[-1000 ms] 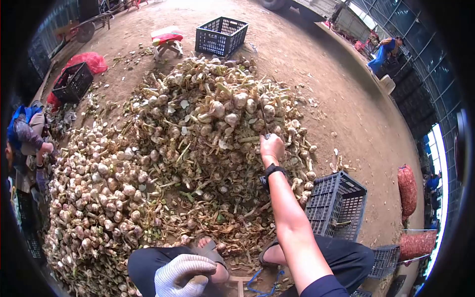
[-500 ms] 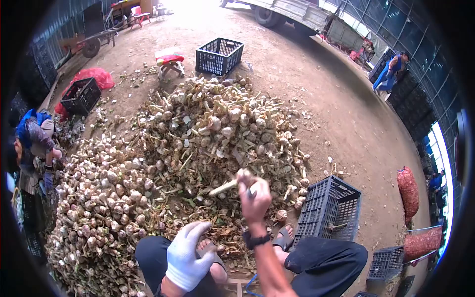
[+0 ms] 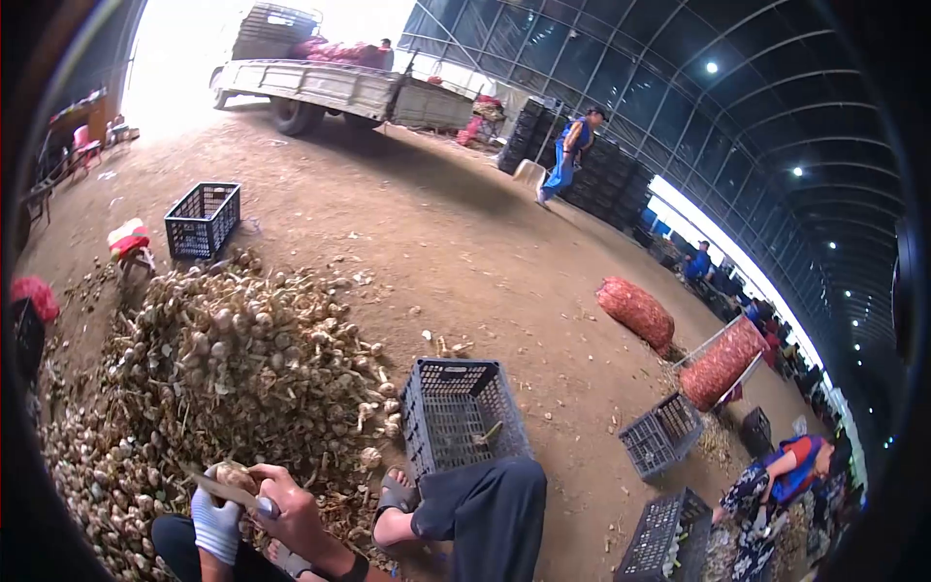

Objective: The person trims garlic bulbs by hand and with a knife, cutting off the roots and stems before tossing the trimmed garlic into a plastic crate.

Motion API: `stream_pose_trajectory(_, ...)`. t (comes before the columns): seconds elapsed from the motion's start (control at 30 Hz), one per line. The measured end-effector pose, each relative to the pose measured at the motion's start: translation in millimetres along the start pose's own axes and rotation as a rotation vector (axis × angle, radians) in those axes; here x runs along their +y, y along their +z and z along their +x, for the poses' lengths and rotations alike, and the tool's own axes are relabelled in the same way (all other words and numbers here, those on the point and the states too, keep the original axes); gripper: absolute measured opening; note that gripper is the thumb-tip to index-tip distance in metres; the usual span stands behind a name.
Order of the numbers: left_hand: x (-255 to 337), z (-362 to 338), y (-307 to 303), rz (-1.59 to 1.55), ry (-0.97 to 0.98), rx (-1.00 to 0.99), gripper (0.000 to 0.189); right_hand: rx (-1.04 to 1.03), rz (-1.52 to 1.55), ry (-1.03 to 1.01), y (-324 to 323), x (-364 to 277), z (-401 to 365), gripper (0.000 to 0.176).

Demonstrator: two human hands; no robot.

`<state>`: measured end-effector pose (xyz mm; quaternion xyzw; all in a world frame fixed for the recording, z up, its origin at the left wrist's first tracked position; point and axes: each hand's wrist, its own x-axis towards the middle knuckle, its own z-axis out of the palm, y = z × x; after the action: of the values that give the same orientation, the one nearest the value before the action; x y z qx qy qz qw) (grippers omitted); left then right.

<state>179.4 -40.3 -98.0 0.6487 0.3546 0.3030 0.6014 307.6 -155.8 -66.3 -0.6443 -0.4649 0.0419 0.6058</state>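
My left hand (image 3: pixel 215 524), in a white glove with grey-striped fingers, is at the lower left, closed around the lower side of a garlic bulb (image 3: pixel 236 475). Against it is my bare right hand (image 3: pixel 286 512), its fingers curled at the bulb's right side. A narrow, flat knife (image 3: pixel 221 489) runs from the right thumb across the front of the bulb; its handle is hidden in the right hand. Just beyond both hands rises a heap of garlic (image 3: pixel 242 388) with dry stalks. Right of the heap, a black plastic crate (image 3: pixel 461 371) holds one stalked piece.
Another black crate (image 3: pixel 203 238) stands behind the heap. Red mesh sacks (image 3: pixel 635 312) and more crates (image 3: pixel 661 436) are to the right. A seated person (image 3: pixel 790 475) works at the lower right; another person (image 3: pixel 572 155) walks near a parked truck (image 3: pixel 330 82).
The view has swung right and up. My right hand, earlier raised over the heap with a stalked bulb, is now together with my left hand, which has closed from open onto the bulb.
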Motion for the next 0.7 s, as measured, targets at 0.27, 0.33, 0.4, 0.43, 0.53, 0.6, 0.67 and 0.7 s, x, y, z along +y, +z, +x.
stream_pose_trajectory(0.27, 68.7, -27.3, 6.1, 0.015, 0.043, -0.118, 0.049, -0.016, -0.257, -0.169, -26.9, 22.4, 3.7, 0.023)
stream_pose_trajectory(0.33, 47.7, -21.1, 7.3, -0.052, 0.022, -0.126, 0.054, -0.051, -0.225, -0.188, -21.4, 20.3, 2.7, 0.025)
stream_pose_trajectory(0.4, 51.5, -22.8, 5.7, -0.007, 0.092, -0.086, 0.057, -0.108, -0.245, -0.207, -18.6, 10.6, 2.3, 0.019)
stream_pose_trajectory(0.43, 50.0, -22.4, 3.3, 0.084, 0.137, -0.069, 0.059, -0.110, -0.231, -0.210, -16.2, 10.8, 1.9, 0.019)
stream_pose_trajectory(0.53, 41.1, -21.6, -1.1, 0.203, 0.232, -0.041, 0.065, -0.142, -0.247, -0.242, -10.2, 9.1, 2.3, 0.017)
stream_pose_trajectory(0.6, 35.9, -23.6, -4.4, 0.232, 0.277, -0.035, 0.067, -0.166, -0.242, -0.290, -7.0, 6.2, 2.0, 0.016)
stream_pose_trajectory(0.67, 32.4, -25.6, -7.0, 0.008, 0.151, -0.092, 0.073, -0.170, -0.230, -0.294, -2.5, 8.6, -1.2, 0.017)
stream_pose_trajectory(0.7, 31.6, -26.7, -9.6, 0.009, 0.171, -0.087, 0.071, -0.171, -0.218, -0.301, 0.6, 10.0, -2.5, 0.019)
